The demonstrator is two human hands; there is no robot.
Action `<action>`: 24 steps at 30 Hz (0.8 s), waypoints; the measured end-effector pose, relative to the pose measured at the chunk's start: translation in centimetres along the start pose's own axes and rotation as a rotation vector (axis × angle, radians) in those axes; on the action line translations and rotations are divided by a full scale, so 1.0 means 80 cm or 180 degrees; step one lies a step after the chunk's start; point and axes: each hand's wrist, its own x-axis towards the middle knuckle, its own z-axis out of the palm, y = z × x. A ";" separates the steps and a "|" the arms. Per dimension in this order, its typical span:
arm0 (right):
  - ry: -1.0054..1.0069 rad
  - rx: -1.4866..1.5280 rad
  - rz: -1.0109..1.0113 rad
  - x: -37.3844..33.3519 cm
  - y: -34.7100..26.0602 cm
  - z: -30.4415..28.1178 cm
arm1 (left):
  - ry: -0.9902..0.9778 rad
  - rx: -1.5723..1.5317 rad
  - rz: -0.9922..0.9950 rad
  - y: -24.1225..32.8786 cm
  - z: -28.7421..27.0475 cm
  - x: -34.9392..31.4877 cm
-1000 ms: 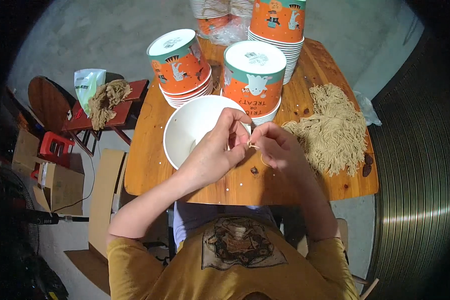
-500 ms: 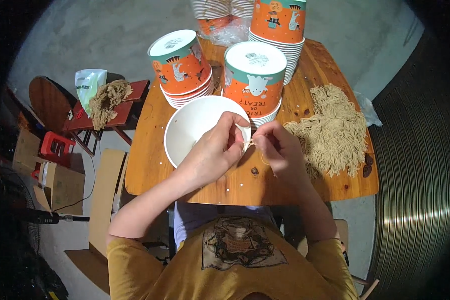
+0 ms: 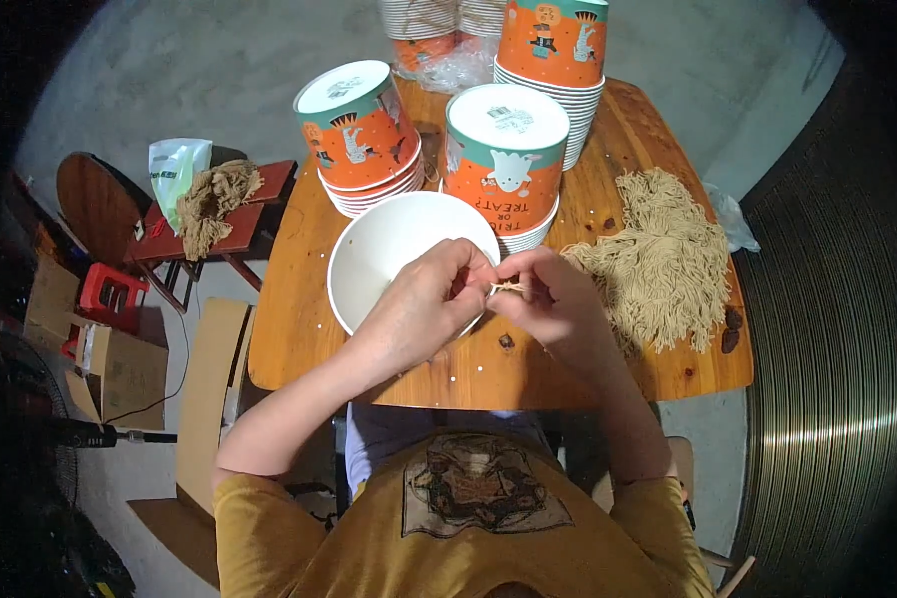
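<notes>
A white-lined paper bucket lies tipped on the wooden table in front of me, its mouth toward me. My left hand is closed at the bucket's right rim, thumb and forefinger pinching a short piece of beige cord. On the other side of that cord, my right hand is closed in a pinch, with its fingertips almost touching the left ones. A small loop or knot shows between the hands; whether the cord passes through the rim is hidden by my fingers. To the right lies a heap of beige cords.
Upside-down stacks of orange and green paper buckets stand behind: a left stack, a middle stack and a taller right stack. The wooden table ends close to me. A low red stool at left bears more cord.
My right hand has come slightly left and turned, bringing its fingertips up against the left hand. The cord between them looks drawn into a tighter knot; the bucket stays in place.
</notes>
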 end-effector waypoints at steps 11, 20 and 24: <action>0.0199 -0.0629 -0.0384 -0.007 -0.005 0.002 | 0.0426 0.0786 0.0613 -0.003 0.003 -0.006; -0.0917 -0.0874 -0.0078 0.013 -0.022 -0.066 | -0.0396 0.1307 0.0491 0.001 -0.019 -0.036; -0.0878 -0.0303 -0.0471 0.033 -0.025 -0.062 | -0.0244 0.1866 0.1153 -0.008 -0.036 -0.057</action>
